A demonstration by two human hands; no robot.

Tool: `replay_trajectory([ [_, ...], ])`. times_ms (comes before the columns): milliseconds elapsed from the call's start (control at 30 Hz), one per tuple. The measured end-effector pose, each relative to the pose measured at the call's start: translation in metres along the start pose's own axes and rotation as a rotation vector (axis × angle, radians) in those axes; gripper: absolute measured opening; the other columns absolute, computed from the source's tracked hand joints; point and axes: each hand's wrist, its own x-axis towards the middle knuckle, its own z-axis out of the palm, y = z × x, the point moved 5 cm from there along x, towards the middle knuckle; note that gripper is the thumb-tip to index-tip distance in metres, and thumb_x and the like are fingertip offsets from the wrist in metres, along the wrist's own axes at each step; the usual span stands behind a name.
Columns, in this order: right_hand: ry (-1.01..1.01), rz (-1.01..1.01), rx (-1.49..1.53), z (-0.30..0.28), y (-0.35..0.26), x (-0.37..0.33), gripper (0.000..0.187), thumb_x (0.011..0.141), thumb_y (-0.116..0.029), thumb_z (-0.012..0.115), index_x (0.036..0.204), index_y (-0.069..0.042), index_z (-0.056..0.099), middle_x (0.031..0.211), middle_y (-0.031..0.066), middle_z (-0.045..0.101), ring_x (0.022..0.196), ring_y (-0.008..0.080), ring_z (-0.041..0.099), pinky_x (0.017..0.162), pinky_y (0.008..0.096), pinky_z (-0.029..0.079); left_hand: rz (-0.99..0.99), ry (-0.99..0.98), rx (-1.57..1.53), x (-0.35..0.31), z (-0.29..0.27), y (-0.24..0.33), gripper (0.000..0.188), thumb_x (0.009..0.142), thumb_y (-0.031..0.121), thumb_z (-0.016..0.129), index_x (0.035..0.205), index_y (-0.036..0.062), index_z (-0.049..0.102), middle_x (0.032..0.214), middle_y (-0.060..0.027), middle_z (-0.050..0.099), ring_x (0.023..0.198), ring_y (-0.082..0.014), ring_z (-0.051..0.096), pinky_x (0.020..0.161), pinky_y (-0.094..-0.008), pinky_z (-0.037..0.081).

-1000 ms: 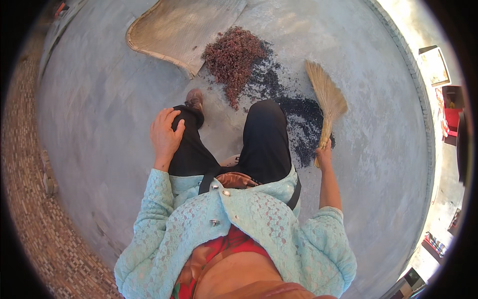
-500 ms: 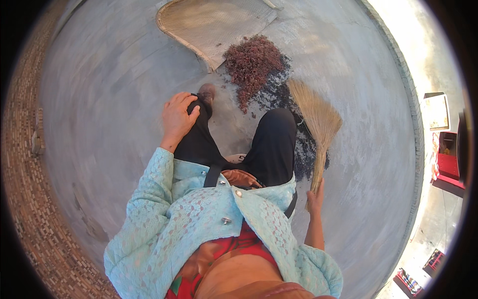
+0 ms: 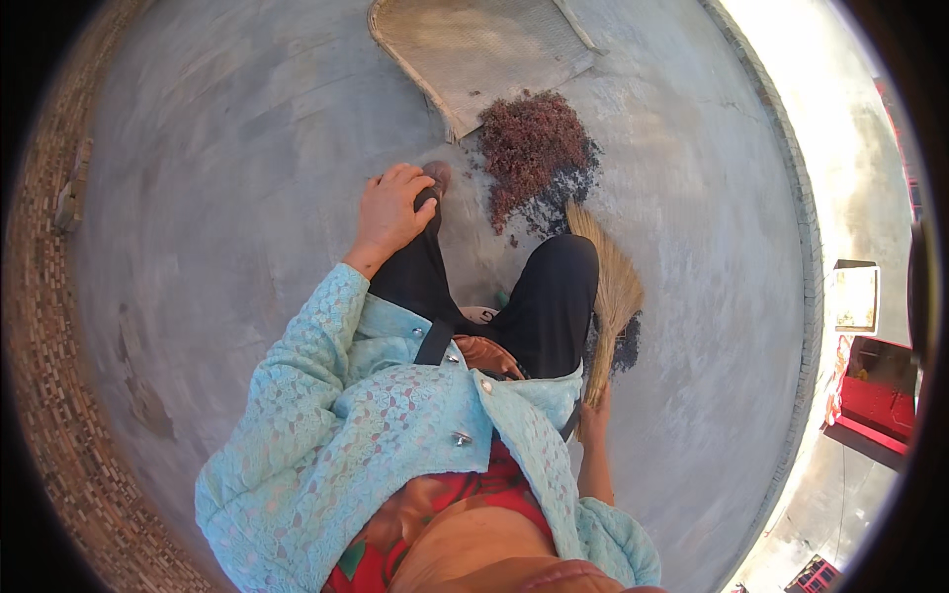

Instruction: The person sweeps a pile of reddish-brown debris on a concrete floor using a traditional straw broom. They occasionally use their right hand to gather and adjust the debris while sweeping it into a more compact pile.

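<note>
My left hand (image 3: 392,215) rests on my left knee, its fingers laid over the black trouser cloth. Low on my right side, my right hand (image 3: 593,419) is closed round the handle of a straw broom (image 3: 615,287). The broom's bristles fan forward beside my right knee, which hides part of them. Ahead lies a heap of reddish-brown dry husks or seed heads (image 3: 532,143). Small black seeds (image 3: 568,190) are spread along its near right edge. More of these dark seeds show beside the broom, partly covered by it.
A woven winnowing scoop (image 3: 474,49) lies on the grey concrete floor (image 3: 237,198) beyond the heap. A brick wall (image 3: 59,425) curves along the left. At the right are a low floor edge (image 3: 806,227) and red furniture (image 3: 875,395).
The broom and my right hand have moved left, closer to my right leg. The bristles have drawn in toward the knee. My left hand stays on its knee, while the whole view has shifted.
</note>
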Motion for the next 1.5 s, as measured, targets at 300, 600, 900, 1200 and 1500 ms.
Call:
replay_trajectory([
  [300,0.106,0.122,0.197,0.005,-0.034,-0.021,0.071,0.069,0.001,0.058,0.137,-0.006,0.039,0.09,0.0031,0.052,0.063,0.0105,0.051,0.054,0.025,0.046,0.031,0.042,-0.023,-0.001,0.002,-0.004,0.028,0.074,0.022,0.069,0.1,0.0119,0.068,0.112,-0.0028,0.063,0.113,-0.0219,0.055,0.087,-0.0396,0.042],
  [600,0.126,0.101,0.276,0.012,-0.082,-0.006,0.07,0.071,0.001,0.058,0.138,-0.006,0.037,0.081,0.0036,0.054,0.056,0.0112,0.053,0.049,0.0249,0.047,0.007,0.026,-0.068,-0.002,-0.003,-0.002,0.029,0.075,0.022,0.068,0.101,0.0109,0.069,0.114,-0.0041,0.064,0.115,-0.0229,0.054,0.09,-0.0411,0.041],
  [900,0.169,-0.098,0.479,0.021,-0.163,0.016,0.072,0.076,-0.002,0.056,0.143,-0.004,0.03,0.081,0.0076,0.056,0.06,0.0139,0.057,0.05,0.026,0.049,0.073,0.058,-0.064,-0.002,-0.006,0.001,0.028,0.076,0.024,0.067,0.1,0.0097,0.068,0.111,-0.0039,0.062,0.114,-0.0216,0.052,0.087,-0.0413,0.04],
  [1200,0.126,-0.311,0.712,0.041,-0.237,0.034,0.051,0.078,-0.004,0.062,0.125,0.001,0.044,0.099,0.0122,0.058,0.084,0.0176,0.06,0.067,0.0286,0.053,-0.024,0.03,-0.04,-0.018,-0.011,-0.013,0.031,0.078,0.026,0.067,0.105,0.0118,0.068,0.119,-0.0052,0.062,0.12,-0.0242,0.052,0.092,-0.0409,0.04],
  [1500,0.008,0.147,0.545,0.11,-0.193,0.119,0.013,0.076,-0.002,0.061,0.087,-0.001,0.055,0.069,0.0065,0.058,0.057,0.0153,0.056,0.052,0.027,0.05,-0.067,0.067,-0.037,-0.032,-0.013,-0.035,0.031,0.077,0.027,0.066,0.104,0.0117,0.067,0.119,-0.0053,0.062,0.12,-0.0234,0.05,0.094,-0.0415,0.039],
])
